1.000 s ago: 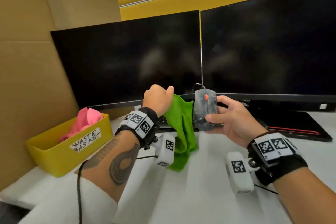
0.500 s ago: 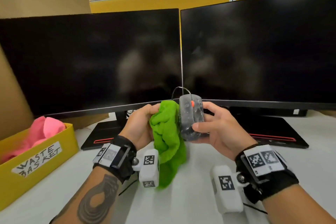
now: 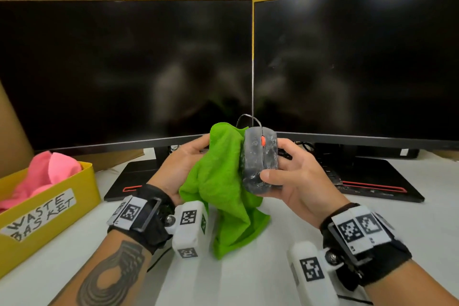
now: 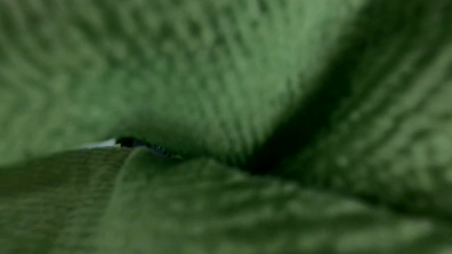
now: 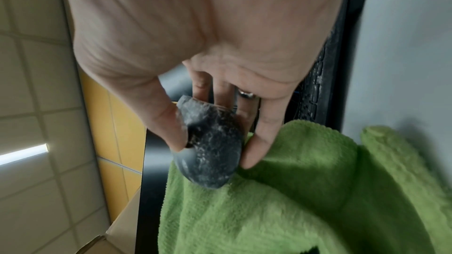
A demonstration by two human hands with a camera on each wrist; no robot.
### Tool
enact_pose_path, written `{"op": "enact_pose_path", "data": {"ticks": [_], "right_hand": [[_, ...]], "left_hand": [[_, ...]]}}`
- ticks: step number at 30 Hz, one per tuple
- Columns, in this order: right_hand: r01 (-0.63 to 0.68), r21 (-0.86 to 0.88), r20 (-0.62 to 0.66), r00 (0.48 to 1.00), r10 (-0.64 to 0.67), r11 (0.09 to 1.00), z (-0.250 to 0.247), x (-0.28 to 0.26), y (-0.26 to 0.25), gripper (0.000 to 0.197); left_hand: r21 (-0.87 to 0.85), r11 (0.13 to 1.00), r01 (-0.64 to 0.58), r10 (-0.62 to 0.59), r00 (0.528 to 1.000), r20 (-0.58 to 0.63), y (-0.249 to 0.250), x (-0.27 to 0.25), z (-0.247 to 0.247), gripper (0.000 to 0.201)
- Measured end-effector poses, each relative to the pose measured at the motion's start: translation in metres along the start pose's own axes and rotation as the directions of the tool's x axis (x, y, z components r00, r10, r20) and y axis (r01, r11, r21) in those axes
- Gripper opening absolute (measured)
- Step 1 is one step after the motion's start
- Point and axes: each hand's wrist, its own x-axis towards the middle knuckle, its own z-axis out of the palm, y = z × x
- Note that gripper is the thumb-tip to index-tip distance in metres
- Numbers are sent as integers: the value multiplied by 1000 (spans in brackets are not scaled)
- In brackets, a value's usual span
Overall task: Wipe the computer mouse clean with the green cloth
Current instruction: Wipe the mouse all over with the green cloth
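Green cloth bunched in left hand fingers touches the mouse right hand fingers clamp.

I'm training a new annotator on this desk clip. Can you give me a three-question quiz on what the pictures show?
1. True or false: the right hand holds the mouse up off the desk.
2. The green cloth touches the mouse's: A) left side B) right side C) wheel.
3. Fill in: the yellow bin holds something ____ in colour.

Key: 1 true; 2 A; 3 pink.
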Motion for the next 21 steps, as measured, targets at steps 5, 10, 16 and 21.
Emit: {"op": "enact_pose_path", "data": {"ticks": [5,10,16,21], "right_hand": [[-34,98,72,997,27,995,6,-2,5,67],[-79,146,159,986,56,986,9,-2,10,71],[-102,131,159,984,81,986,9,-1,9,74],[-157,143,141,981,137,977,14,-4,7,66]], "left_hand": [[73,997,14,-21,994,107,-7,-1,-18,51],[147,983,107,-120,989,81,-9,-3,-20,45],[91,962,258,-239,954,-179,5,4,-15,78],[132,958,253,-229,958,-173,4,5,-4,38]]}}
